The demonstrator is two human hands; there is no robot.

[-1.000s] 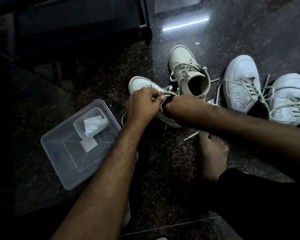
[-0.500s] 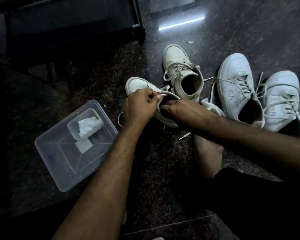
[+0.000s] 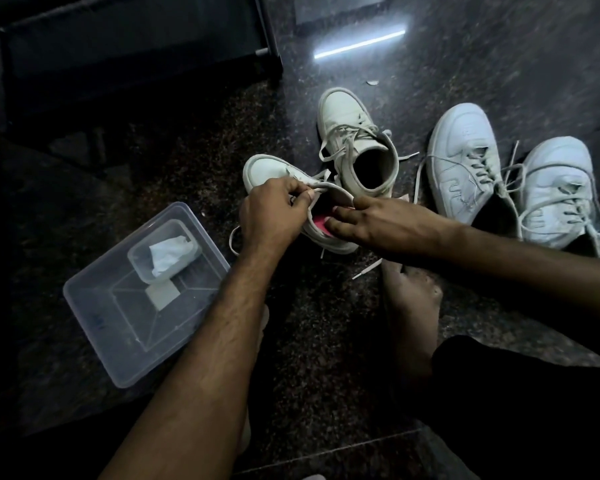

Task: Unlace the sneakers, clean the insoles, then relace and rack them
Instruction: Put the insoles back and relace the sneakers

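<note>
A white sneaker (image 3: pixel 262 171) lies on the dark floor in front of me. My left hand (image 3: pixel 274 216) grips its tongue and collar edge, holding the opening wide. My right hand (image 3: pixel 378 226) rests on the heel side with fingertips at the mouth of the shoe, touching a pink insole (image 3: pixel 321 225) that shows inside. Its mate (image 3: pixel 354 140) stands just behind, laced loosely. A second white pair stands to the right, one sneaker (image 3: pixel 461 161) beside the other (image 3: pixel 555 188), both with loose laces.
A clear plastic box (image 3: pixel 118 327) sits at the left, holding a smaller tub with a white cloth (image 3: pixel 168 252). A dark rack or furniture frame (image 3: pixel 267 36) stands at the back left. My bare foot (image 3: pixel 409 306) rests below the hands.
My right hand has drawn back from the shoe's opening toward the heel, uncovering the pink insole. The left hand keeps its grip on the tongue. The camera has shifted slightly.
</note>
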